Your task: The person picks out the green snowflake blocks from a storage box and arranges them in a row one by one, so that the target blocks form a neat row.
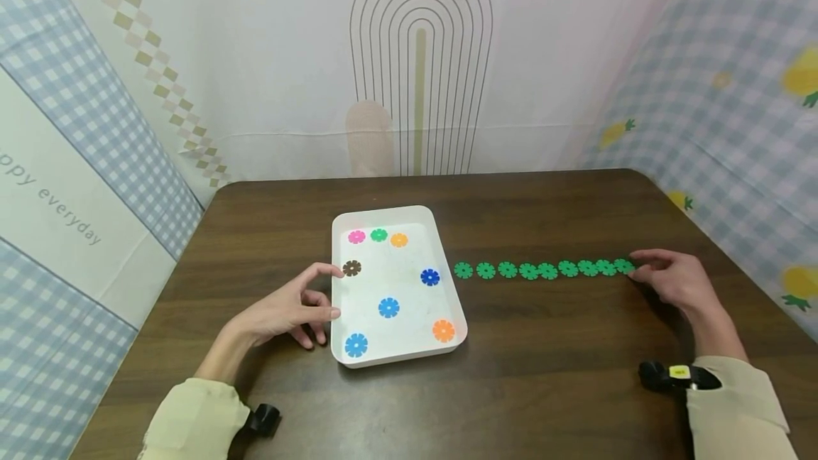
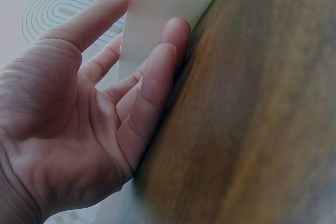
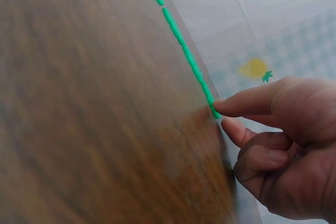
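My left hand [image 1: 287, 307] is at the left side of a shallow white tray [image 1: 402, 353], index finger and thumb touching its rim well apart. In the left wrist view, the other fingers bend loosely beside the tray's outer wall [image 2: 152, 9]. A row of green notched flower-shaped discs [image 1: 507, 270] lies flat on the table, running from the tray to the right. My right hand [image 1: 684, 282] is at the row's far right end. Its index fingertip touches the edge of the last green disc [image 1: 623, 266], the thumb just nearer me; its other fingers are curled in.
Inside the tray lie a pink disc [image 1: 356, 236], a green one, a brown disc [image 1: 351, 268], a dark blue disc [image 1: 430, 277], two light blue and two orange ones. The brown wooden table [image 1: 543, 396] meets a hanging printed cloth [image 1: 281, 91] at the back.
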A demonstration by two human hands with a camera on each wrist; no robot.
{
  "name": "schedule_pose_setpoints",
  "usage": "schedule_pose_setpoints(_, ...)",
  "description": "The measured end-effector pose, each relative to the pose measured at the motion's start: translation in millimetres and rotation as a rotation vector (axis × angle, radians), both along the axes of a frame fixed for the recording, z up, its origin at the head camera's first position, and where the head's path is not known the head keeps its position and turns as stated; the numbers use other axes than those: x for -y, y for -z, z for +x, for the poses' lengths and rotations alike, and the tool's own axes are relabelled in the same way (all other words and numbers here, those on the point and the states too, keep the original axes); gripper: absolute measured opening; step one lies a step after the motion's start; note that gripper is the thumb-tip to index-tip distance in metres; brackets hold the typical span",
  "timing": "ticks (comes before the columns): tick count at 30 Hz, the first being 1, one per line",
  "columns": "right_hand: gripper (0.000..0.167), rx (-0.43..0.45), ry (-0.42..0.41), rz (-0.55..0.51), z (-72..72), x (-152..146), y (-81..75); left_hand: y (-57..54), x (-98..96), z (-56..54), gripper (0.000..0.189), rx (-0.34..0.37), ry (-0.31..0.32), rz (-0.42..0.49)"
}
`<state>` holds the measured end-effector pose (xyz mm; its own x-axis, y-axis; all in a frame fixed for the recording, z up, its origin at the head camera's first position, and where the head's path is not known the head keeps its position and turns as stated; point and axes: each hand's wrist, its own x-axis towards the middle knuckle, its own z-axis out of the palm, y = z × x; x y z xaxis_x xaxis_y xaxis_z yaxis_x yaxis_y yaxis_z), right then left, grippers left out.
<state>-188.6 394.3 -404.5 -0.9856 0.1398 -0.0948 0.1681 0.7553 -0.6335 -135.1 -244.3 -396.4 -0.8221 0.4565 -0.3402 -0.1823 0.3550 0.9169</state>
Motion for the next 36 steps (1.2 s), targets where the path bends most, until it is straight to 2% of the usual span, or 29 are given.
schedule_pose_setpoints(4,0.044,-0.065,-0.001,0.063,-3.8,9,-13.0,-0.6,1.3,1.1,0.071,0.001,-0.004,0.002)
schedule_pose_setpoints(8,0.044,-0.158,-0.047,0.081,-13.6,36,-39.9,-0.9,2.3,1.9,0.071,0.002,-0.01,0.002)
schedule_pose_setpoints(14,0.04,-0.231,-0.171,-0.005,-31.4,110,-88.8,0.6,3.0,2.7,0.07,-0.004,-0.011,0.009)
schedule_pose_setpoints(19,0.036,-0.241,-0.27,-0.072,-43.8,174,-113.7,1.8,3.0,3.1,0.071,-0.003,-0.011,0.005)
schedule_pose_setpoints(23,0.035,-0.187,-0.325,-0.12,-51.9,217,-118.5,2.6,2.8,2.6,0.071,-0.002,-0.009,-0.002)
schedule_pose_setpoints(28,0.036,-0.098,-0.367,-0.169,-57.9,260,-113.8,2.6,1.1,1.9,0.07,-0.003,-0.008,0.001)
schedule_pose_setpoints(36,0.031,-0.079,-0.416,-0.222,-64.3,305,-101.1,0.8,-1.6,1.1,0.072,-0.004,-0.01,0.001)
